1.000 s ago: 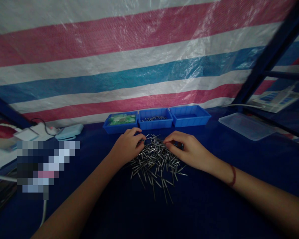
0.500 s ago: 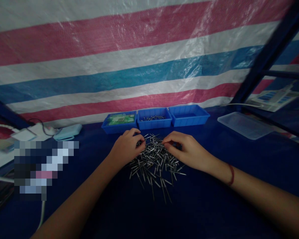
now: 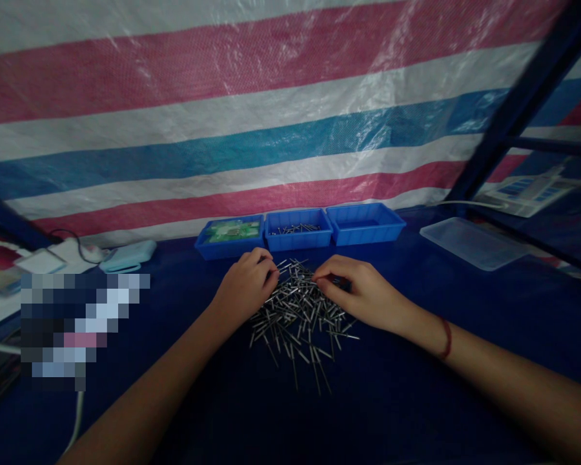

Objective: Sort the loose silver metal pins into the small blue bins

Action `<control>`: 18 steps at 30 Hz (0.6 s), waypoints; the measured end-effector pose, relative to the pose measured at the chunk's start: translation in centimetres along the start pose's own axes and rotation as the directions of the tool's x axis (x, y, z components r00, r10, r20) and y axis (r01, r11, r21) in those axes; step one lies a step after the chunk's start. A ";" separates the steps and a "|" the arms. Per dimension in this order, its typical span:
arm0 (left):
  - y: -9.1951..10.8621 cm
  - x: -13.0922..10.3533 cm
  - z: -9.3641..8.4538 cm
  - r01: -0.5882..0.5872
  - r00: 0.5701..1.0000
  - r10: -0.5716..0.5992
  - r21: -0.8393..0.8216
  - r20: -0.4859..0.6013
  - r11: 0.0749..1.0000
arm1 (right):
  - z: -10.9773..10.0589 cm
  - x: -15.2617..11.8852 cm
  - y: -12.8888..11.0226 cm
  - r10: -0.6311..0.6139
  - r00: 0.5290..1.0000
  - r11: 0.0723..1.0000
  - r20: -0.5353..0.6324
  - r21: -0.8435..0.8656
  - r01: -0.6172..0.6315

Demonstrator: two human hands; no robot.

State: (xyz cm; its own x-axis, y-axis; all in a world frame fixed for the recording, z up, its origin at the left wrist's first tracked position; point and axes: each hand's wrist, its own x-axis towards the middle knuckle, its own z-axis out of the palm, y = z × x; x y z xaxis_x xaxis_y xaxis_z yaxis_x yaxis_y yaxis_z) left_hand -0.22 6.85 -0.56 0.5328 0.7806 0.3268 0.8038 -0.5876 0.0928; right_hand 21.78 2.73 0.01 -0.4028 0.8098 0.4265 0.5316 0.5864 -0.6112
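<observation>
A loose pile of thin metal rivets (image 3: 300, 310) lies on the dark blue table, some pointing toward me. My left hand (image 3: 248, 282) is at the pile's left edge, fingers curled and thumb near the fingertips; whatever it pinches is too small to make out. On the right edge of the pile my right hand (image 3: 356, 290) has thumb and index finger brought together, and anything between them is hidden. Behind the pile stand three blue bins: the left bin (image 3: 230, 248) holds green-and-clear packets, the middle bin (image 3: 299, 241) some metal rivets, and the right bin (image 3: 368, 234) shows a bare inside.
A translucent plastic lid (image 3: 474, 244) lies at the right. At the left are a light blue case (image 3: 128, 256), a white adapter with cables (image 3: 77, 255) and a blurred-out patch. A striped sheet (image 3: 271, 142) hangs behind the bins, with dark posts at both sides.
The whole view has shifted slightly, so everything sits a little further left. Both hands stay at the pile; the left thumb and fingers have moved slightly.
</observation>
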 end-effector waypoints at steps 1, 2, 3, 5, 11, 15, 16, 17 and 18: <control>0.1 0.0 -0.1 0.003 1.000 -0.004 -0.014 -0.027 1.000 | 0.0 0.0 0.0 -0.003 1.000 1.000 -0.006 0.002 0.003; 0.3 0.0 -0.2 0.008 0.998 -0.011 -0.044 -0.063 0.999 | 0.1 0.0 0.0 0.000 1.000 1.000 -0.019 0.007 0.000; 0.6 0.0 -0.4 0.012 0.994 -0.021 -0.093 -0.103 0.996 | 0.1 0.0 -0.1 0.012 0.999 1.000 -0.042 0.018 -0.011; 1.8 -0.2 -0.9 0.008 0.985 -0.048 -0.238 -0.166 0.971 | 0.3 -0.1 -0.4 0.065 0.993 0.995 -0.095 0.075 -0.058; 5.6 -1.4 -1.5 -0.001 0.982 -0.097 -0.517 -0.163 0.856 | 0.3 -0.3 -1.6 0.208 0.975 0.906 -0.084 0.392 -0.160; 6.2 -1.8 -1.1 0.026 0.978 -0.138 -0.571 -0.154 0.821 | 0.4 -0.5 -1.9 0.194 0.974 0.904 -0.119 0.406 -0.131; 6.2 -1.8 -1.0 0.028 0.979 -0.139 -0.578 -0.148 0.816 | 0.5 -0.5 -2.0 0.178 0.975 0.913 -0.134 0.392 -0.113; 6.1 -1.9 -1.0 0.023 0.981 -0.131 -0.584 -0.145 0.811 | 0.5 -0.6 -2.0 0.160 0.976 0.923 -0.151 0.374 -0.094; 6.1 -1.9 -1.0 0.010 0.982 -0.118 -0.589 -0.146 0.808 | 0.5 -0.7 -2.0 0.142 0.977 0.931 -0.161 0.356 -0.077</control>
State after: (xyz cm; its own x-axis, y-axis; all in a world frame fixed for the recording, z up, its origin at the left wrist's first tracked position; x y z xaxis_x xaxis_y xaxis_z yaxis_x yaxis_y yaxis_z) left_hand 3.47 1.56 0.31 0.3900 0.8051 0.4470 0.4992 -0.5927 0.6321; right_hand 20.59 0.98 0.59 -0.1973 0.8775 0.4371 0.2611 0.4768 -0.8393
